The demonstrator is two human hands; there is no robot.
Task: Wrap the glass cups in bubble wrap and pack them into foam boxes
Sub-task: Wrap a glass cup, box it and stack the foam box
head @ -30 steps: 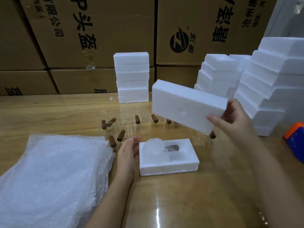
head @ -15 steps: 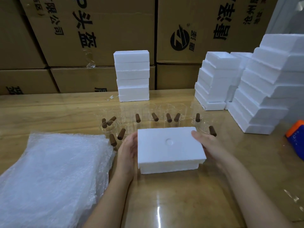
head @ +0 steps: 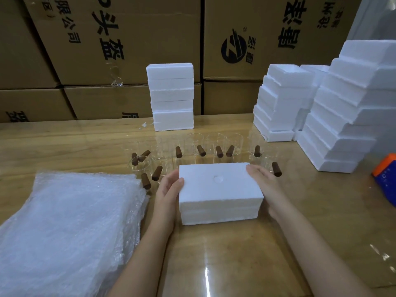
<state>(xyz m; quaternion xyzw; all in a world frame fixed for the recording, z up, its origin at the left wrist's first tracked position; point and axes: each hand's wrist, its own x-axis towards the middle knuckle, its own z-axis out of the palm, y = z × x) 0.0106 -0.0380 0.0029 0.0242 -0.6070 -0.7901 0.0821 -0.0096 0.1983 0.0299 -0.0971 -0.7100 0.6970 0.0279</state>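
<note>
At table centre, the foam box [head: 218,189] is sitting closed, lid on base, with the seam running along the front face. Its contents are hidden.

- The left hand [head: 169,189] is pressing flat against the box's left end, fingers straight, thumb lying on the top edge.
- The right hand [head: 263,183] is lying flat along the right end, fingers extended. Neither hand is curling round anything; both are bracing.
- The glass cups [head: 201,150], with brown handles, are standing unwrapped in a loose row just beyond the box.
- The bubble wrap [head: 68,221] is lying piled to the left.

My reading is that the lid is being seated. It appears to be overhanging slightly at the right, so squaring is wanted:

- Push both ends inward evenly.
- Then press down with flat palms, not fingertips, since foam is likely denting easily.
- Keep clear of the cup handle just beside the right fingertips.

The finished box is probably going onto the stack of closed boxes [head: 171,97] at the back.
</note>
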